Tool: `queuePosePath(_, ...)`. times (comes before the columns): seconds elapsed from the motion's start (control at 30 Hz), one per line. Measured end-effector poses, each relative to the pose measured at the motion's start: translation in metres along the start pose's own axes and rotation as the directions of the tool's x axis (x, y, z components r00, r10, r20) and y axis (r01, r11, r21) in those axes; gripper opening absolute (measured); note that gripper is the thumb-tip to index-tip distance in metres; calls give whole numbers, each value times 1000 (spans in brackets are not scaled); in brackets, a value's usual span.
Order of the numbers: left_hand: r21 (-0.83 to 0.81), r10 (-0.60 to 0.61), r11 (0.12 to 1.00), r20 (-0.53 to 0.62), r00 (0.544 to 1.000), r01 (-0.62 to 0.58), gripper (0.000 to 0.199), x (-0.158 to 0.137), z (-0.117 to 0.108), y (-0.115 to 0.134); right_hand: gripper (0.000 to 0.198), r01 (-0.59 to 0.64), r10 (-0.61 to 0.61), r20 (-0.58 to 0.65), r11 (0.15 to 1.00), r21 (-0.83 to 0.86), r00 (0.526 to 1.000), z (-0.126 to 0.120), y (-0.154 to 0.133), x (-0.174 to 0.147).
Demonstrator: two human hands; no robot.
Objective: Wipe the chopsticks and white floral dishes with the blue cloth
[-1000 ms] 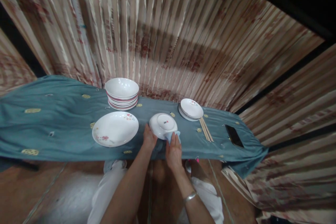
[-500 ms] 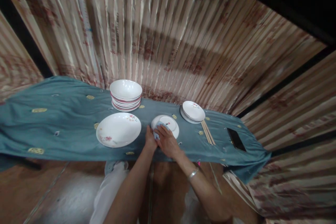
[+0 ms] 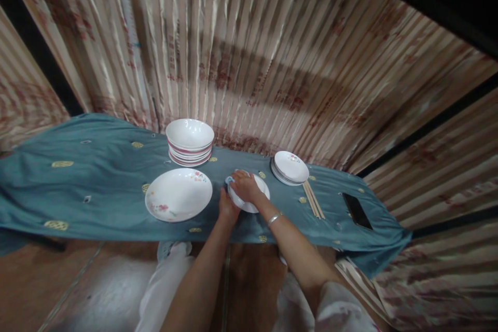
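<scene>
A small white plate point(image 3: 261, 187) lies on the teal cloth in front of me, partly covered by my hands. My left hand point(image 3: 227, 207) is closed at the plate's near left edge; its fingers are partly hidden. My right hand point(image 3: 246, 187) lies over the plate, fingers bent around a light blue cloth point(image 3: 229, 180) that pokes out at the left. To the left, close to my left hand, is a large oval white plate point(image 3: 179, 194) with flower prints.
Behind the oval plate stands a stack of white bowls and plates point(image 3: 190, 137). To the right are stacked small plates point(image 3: 291, 167), several chopsticks point(image 3: 313, 201) and a black phone point(image 3: 357, 211). The tablecloth point(image 3: 105, 192) hangs over the table's front edge. A striped curtain point(image 3: 233, 62) closes off the back.
My right hand with the blue cloth has moved toward the far side of the small plate. My left hand stays at its edge. The whole view has shifted slightly.
</scene>
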State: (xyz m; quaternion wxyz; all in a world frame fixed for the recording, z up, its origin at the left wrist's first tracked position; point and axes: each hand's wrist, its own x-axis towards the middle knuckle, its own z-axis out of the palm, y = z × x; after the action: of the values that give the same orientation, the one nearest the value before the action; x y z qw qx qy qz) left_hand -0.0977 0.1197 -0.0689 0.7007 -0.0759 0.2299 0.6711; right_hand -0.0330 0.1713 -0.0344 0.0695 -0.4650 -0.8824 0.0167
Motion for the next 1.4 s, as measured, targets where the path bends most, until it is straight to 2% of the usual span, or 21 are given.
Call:
queuePosePath(0.2, 44, 1, 999, -35, 999, 1, 52, 0, 0, -1, 37, -224, 225, 3, 972, 75, 974, 0, 28, 8)
queuePosePath(0.3, 48, 16, 999, -51, 999, -14, 54, -1, 3, -2, 40, -283, 284, 0, 955, 82, 959, 5, 47, 0)
queuePosePath(0.43, 46, 19, 999, -69, 997, -16, 52, -3, 6, -1, 44, -368, 382, -51, 913, 175, 923, 17, 66, -20)
queuePosePath(0.63, 99, 53, 994, -141, 989, -39, 39, -2, 5, -3, 52, -416, 491, -159, 839, 351, 857, 37, 68, -56)
queuePosePath(0.73, 110, 80, 992, -158, 984, -63, 31, 2, 3, -5, 60, -446, 572, -215, 781, 438, 791, 49, 60, -74)
queuePosePath(0.83, 118, 97, 990, -169, 981, -78, 26, 5, 0, -7, 63, -430, 578, -284, 787, 443, 765, 61, 47, -91)
queuePosePath(1.03, 147, 101, 986, -162, 982, -77, 23, 7, -4, -7, 63, -474, 563, -374, 825, 307, 737, 76, 11, -115)
queuePosePath(1.2, 181, 101, 981, -153, 983, -72, 22, 7, -4, -9, 63, -492, 550, -353, 835, 246, 757, 76, -4, -125)
queuePosePath(1.4, 216, 129, 971, -93, 987, -106, 16, 2, -6, -12, 61, -366, 417, -404, 909, 200, 814, 73, 5, -132)
